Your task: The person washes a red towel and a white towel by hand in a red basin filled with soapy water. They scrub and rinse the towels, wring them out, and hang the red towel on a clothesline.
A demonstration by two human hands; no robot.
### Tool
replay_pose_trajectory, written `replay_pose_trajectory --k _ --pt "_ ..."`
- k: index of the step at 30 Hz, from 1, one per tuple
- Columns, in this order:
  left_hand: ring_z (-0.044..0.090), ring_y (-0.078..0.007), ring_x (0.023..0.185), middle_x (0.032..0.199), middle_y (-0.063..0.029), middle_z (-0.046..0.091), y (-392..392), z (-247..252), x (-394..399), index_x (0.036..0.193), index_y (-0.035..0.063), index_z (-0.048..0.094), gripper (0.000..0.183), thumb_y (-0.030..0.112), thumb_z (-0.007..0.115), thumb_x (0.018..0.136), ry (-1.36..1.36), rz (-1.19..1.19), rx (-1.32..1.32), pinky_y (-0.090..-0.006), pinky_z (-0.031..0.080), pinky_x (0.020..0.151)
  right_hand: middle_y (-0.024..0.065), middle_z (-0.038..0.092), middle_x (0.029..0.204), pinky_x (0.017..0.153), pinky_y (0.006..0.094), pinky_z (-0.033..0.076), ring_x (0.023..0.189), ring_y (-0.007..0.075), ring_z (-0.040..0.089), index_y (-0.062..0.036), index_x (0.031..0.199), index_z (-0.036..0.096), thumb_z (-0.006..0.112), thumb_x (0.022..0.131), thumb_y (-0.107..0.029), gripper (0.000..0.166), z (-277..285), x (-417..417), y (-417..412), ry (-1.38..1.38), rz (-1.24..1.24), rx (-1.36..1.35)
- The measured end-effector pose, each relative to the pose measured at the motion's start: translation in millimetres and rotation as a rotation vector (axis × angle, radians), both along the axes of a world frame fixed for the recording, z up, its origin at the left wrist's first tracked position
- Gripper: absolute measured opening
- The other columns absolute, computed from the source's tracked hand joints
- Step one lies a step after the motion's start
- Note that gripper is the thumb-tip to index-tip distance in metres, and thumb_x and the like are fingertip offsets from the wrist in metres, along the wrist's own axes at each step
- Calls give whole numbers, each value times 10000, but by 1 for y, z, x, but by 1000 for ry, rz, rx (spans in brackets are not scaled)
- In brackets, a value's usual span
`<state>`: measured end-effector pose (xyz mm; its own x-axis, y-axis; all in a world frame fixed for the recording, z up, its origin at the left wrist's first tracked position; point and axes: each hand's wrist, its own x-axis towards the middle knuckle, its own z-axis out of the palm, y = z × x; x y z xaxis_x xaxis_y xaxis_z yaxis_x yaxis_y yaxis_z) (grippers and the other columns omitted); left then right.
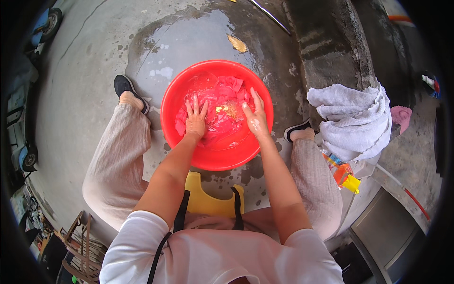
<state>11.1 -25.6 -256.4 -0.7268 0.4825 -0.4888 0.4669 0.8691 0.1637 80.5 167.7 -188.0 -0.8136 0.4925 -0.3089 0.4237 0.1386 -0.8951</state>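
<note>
A round red plastic basin (227, 161) stands on wet concrete between my feet, holding water and red cloth (230, 87). My left hand (196, 119) is spread palm down in the basin's left half, pressed on the wet cloth, with its fingers apart. On the right, my right hand (256, 115) is inside the basin near its wall, thumb and fingers apart, with some whitish suds on its back. Nothing shows in its grasp. Between the hands lies a yellow patch (223, 109) in the water; I cannot tell what it is.
A grey-white towel (354, 120) drapes over a concrete ledge (330, 46) at right. Below it is an orange packet (342, 174) with a yellow part. A yellow plastic stool (209, 204) is under me. A dry leaf (237, 43) and metal rod (271, 16) lie beyond the basin.
</note>
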Motion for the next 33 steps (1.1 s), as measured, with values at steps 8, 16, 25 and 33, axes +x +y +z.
replay_pose_trajectory --k 8,16,25,33 --pt "545 -325 981 1303 -212 351 4 -14 -7 1303 121 377 566 83 565 771 -302 464 265 -350 435 882 143 205 1428 1029 368 232 1298 282 233 -188 1419 108 573 840 -351 760 -15 15 -61 -170 -350 -724" --pt "590 -238 898 973 -132 598 34 144 47 1026 23 588 285 163 642 783 -764 193 853 -319 445 800 124 565 1104 878 387 455 990 234 565 -32 1194 479 488 880 -341 440 -27 14 -32 164 -439 -1598" --pt "553 -424 855 878 -260 581 64 111 40 970 15 580 286 257 499 841 -359 366 790 -456 442 727 116 564 1092 836 362 480 969 218 573 -31 1178 479 483 891 -304 396 -50 30 -66 84 -537 -1150" --pt "437 -379 1111 1228 -233 421 -17 22 -23 1259 148 436 439 214 491 829 -60 481 320 -444 388 886 158 329 1345 953 358 364 1191 280 397 -151 1382 223 516 868 -214 595 -5 -14 -33 47 -311 -488"
